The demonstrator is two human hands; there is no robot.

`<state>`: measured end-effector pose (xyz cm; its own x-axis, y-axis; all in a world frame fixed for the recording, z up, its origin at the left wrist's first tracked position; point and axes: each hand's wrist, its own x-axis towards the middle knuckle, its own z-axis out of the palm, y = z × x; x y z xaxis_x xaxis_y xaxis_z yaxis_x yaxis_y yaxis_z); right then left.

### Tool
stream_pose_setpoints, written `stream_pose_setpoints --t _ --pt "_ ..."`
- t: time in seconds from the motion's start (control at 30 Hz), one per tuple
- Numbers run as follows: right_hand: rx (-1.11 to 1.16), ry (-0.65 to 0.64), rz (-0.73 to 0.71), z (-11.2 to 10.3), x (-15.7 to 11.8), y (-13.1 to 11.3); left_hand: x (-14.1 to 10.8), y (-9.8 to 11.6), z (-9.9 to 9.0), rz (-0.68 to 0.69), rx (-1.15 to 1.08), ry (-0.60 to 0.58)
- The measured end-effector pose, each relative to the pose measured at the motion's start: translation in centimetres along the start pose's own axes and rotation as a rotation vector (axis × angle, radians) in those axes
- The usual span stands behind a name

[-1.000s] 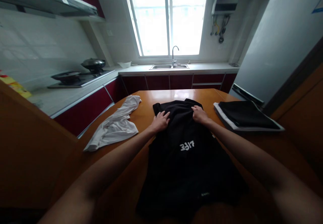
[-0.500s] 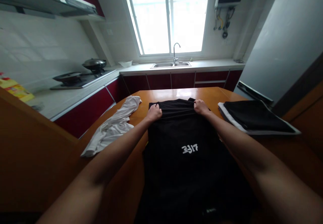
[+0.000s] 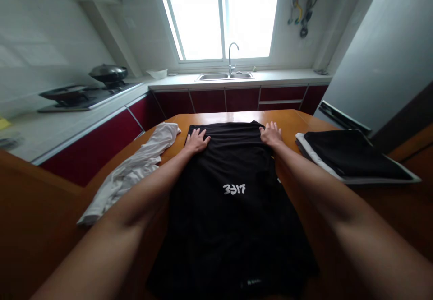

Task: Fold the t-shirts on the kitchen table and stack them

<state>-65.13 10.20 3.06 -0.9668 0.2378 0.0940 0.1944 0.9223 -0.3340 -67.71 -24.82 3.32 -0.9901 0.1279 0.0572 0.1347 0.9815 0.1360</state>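
Observation:
A black shirt (image 3: pixel 226 219) with white lettering lies spread on the orange-brown wooden table (image 3: pixel 287 116), its far edge near the table's back. My left hand (image 3: pixel 197 140) rests on the shirt's far left corner, fingers spread. At the far right corner, my right hand (image 3: pixel 271 134) lies partly on the cloth and partly beyond its edge, fingers apart. Neither hand grips the fabric. The shirt's surface shows small wrinkles between the hands.
A crumpled white garment (image 3: pixel 135 167) lies left of the shirt. Folded black and white clothes (image 3: pixel 358 155) are stacked at the right. Behind the table are a sink (image 3: pixel 223 76) and counter; a stove with pans (image 3: pixel 108 73) is at the left, a refrigerator (image 3: pixel 379 56) at the right.
Both hands have let go of the shirt's far edge and opened flat. The shirt now lies flatter and straighter at its far end. The view has shifted slightly.

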Motion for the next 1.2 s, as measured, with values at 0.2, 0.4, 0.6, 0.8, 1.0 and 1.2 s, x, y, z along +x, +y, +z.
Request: stream_pose_setpoints --t 0.2,0.4,0.6,0.8,1.0,1.2 --pt "-0.035 0.048 -0.199 -0.6 -2.7 -2.4 -3.0 2.2 -0.7 0.149 -0.023 0.017" --pt "-0.043 0.083 -0.408 -4.4 -14.9 -2.2 -15.1 2.4 -3.3 0.515 -0.117 0.062" --pt "0.006 0.0 -0.44 -6.3 -27.3 1.6 -26.9 -1.3 -3.8 0.347 -0.173 0.136" --pt "0.153 -0.155 -0.211 -6.2 -27.1 5.9 -30.2 -2.7 -4.0 0.196 -0.414 0.085" --pt "0.087 -0.15 -0.026 -7.6 -25.9 11.5 -31.8 -7.2 -5.8 0.082 -0.369 -0.007" --pt "-0.082 0.176 -0.14 -8.7 -29.4 9.6 -33.0 -7.8 -6.6 0.062 -0.196 0.169"
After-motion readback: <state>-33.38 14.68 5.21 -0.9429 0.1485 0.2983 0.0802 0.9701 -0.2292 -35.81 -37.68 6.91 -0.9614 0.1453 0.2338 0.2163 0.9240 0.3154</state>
